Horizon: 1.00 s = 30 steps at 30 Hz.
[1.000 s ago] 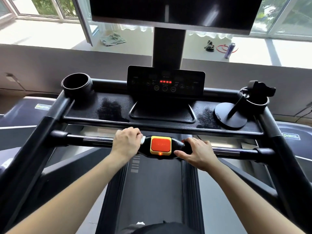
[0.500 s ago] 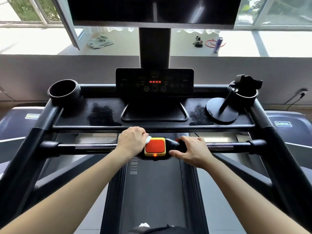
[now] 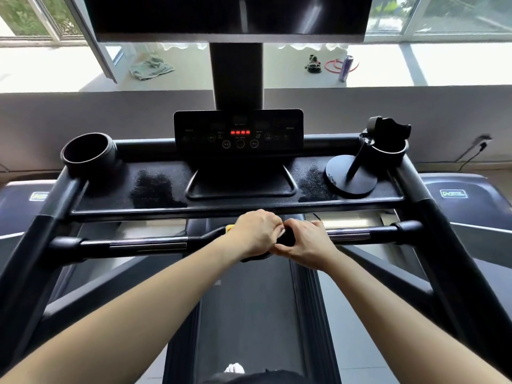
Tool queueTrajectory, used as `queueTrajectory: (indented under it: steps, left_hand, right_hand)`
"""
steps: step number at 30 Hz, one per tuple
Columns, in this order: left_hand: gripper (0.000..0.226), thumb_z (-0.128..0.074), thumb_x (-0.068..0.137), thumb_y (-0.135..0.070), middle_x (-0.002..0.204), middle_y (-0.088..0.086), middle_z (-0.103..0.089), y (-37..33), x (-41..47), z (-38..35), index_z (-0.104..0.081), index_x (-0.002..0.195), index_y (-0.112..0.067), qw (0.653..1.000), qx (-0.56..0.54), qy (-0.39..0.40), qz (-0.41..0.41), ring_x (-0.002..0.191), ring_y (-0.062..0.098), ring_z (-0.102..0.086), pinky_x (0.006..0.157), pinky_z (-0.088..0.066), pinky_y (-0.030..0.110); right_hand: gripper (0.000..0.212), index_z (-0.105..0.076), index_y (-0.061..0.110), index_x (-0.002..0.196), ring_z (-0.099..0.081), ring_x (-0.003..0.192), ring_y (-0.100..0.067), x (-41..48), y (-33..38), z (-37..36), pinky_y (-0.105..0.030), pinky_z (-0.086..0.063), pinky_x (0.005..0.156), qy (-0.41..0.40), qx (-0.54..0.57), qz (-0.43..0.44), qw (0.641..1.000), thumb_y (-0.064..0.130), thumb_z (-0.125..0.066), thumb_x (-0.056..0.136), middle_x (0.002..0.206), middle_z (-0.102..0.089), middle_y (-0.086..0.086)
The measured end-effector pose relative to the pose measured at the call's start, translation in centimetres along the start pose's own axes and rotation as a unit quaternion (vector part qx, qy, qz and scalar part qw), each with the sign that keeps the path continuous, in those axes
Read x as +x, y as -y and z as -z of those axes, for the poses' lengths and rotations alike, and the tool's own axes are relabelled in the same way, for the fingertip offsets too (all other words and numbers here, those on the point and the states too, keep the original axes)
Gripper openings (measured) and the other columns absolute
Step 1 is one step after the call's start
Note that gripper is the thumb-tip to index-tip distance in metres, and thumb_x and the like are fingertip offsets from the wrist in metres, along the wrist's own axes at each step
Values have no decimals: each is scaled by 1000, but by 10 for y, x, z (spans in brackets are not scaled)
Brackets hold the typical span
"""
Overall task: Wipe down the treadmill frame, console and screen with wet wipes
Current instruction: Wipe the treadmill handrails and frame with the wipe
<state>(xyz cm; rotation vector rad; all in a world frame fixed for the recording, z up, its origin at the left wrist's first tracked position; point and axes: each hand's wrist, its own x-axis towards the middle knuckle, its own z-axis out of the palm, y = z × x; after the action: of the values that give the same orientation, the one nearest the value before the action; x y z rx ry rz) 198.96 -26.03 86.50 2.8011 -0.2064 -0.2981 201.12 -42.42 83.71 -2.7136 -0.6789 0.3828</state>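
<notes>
The left fingers [image 3: 273,227] are curled tight over a wet wipe [image 3: 282,232], of which only a white sliver shows at the knuckles. The left hand [image 3: 256,234] presses down on the middle of the handlebar [image 3: 146,245], straight below the control panel [image 3: 238,133]. It covers all of the stop button [image 3: 230,229] but a yellow corner.

The right fingers [image 3: 302,227] wrap over the bar's black centre piece with the thumb underneath. The right hand [image 3: 307,243] grips just below and right of the panel, touching the left hand.

The console tray [image 3: 110,195] lies between the bar and the panel, with dull patches on either side of the panel's foot. A cup holder [image 3: 88,155] stands left of the panel. A round-based phone stand [image 3: 352,176] stands to the right, leaning against a second cup holder [image 3: 393,153].

The dark screen [image 3: 230,18] hangs above the panel, and the running belt [image 3: 249,314] runs well below it. Beyond the panel, a cloth [image 3: 151,68] and a can [image 3: 345,68] sit on the sill.
</notes>
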Motion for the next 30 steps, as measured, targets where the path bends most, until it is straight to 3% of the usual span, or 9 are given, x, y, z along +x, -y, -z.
queueTrajectory:
  steps: [5,8,11,13,16,19,26,30]
  left_hand:
    - [33,-49,104,-34,108,6,-74,52,-28,18,-76,104,-15,996,-39,-49,60,105,32,-64,89,-48,39]
    - [32,-53,102,-31,92,7,-74,98,-55,20,-76,90,-12,989,-54,-47,126,94,33,-66,81,-49,40]
    - [36,-50,101,-30,71,1,-63,116,-71,19,-65,74,-12,983,-63,-38,169,81,29,-60,71,-42,36]
    - [39,-46,100,-34,71,2,-63,109,-65,19,-61,72,-11,983,-68,-42,163,80,30,-59,69,-39,36]
    - [36,-48,102,-33,93,8,-72,81,-44,19,-73,89,-11,990,-65,-45,118,93,32,-63,78,-46,39]
    - [35,-47,105,-31,105,10,-72,50,-25,13,-74,97,-11,997,-30,-41,65,100,32,-62,83,-44,38]
    - [30,-45,103,-29,104,13,-71,-8,2,0,-68,98,-12,999,29,22,3,99,35,-65,80,-47,40]
    - [30,-45,103,-31,103,10,-72,-1,-8,4,-71,102,-16,998,62,11,0,97,33,-66,82,-53,41]
  right_hand:
    - [64,-60,24,116,-61,109,-18,0,1,1,-37,-35,96,-3,-8,6,1000,77,-59,80,111,-69,7]
    - [62,-60,23,119,-60,112,-18,-1,2,2,-36,-33,94,-10,-10,5,1000,74,-62,82,114,-68,6]
    - [63,-59,22,122,-60,113,-18,-2,3,3,-33,-28,87,-14,-18,7,1000,73,-61,84,116,-68,5]
    - [64,-59,23,123,-60,114,-18,-2,5,4,-32,-25,85,-10,-22,9,1000,73,-61,84,118,-68,5]
    - [64,-58,22,126,-58,117,-18,-3,6,5,-32,-23,88,-6,-17,3,1000,72,-61,85,120,-67,6]
    - [63,-58,23,125,-58,117,-19,-3,6,5,-32,-23,87,-3,-19,2,1000,72,-61,85,119,-67,6]
    - [55,-58,21,104,-61,107,-21,-1,3,2,-37,-28,82,-8,-25,7,1000,72,-62,83,106,-68,5]
    - [57,-58,22,106,-61,106,-20,0,3,2,-36,-26,81,-8,-21,9,1000,73,-62,83,103,-68,6]
